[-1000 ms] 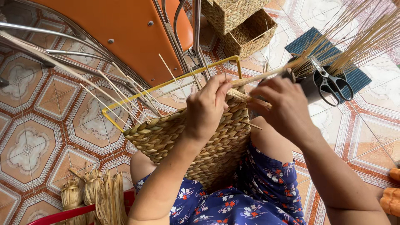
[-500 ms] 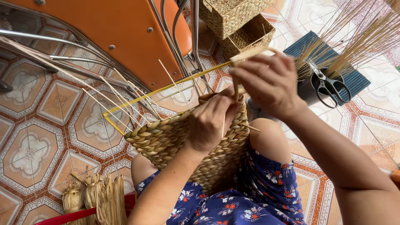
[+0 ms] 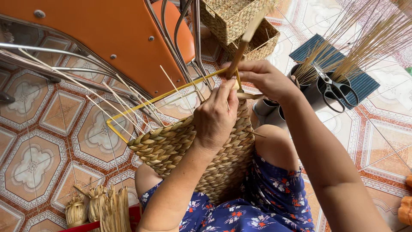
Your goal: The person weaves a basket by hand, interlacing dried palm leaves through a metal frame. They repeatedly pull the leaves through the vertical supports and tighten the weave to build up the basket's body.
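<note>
Left hand [image 3: 216, 118] presses the half-woven brown straw basket [image 3: 201, 159]; right hand [image 3: 266, 79] pinches a flat straw strand [image 3: 240, 47], which could snap if pulled too hard

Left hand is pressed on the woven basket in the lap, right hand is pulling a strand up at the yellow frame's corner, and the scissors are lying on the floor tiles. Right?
Not quite: in the head view the scissors rest across the grey containers, not on tiles. The rest holds: left hand on the woven basket, right hand pulling the strand at the yellow frame.
</note>
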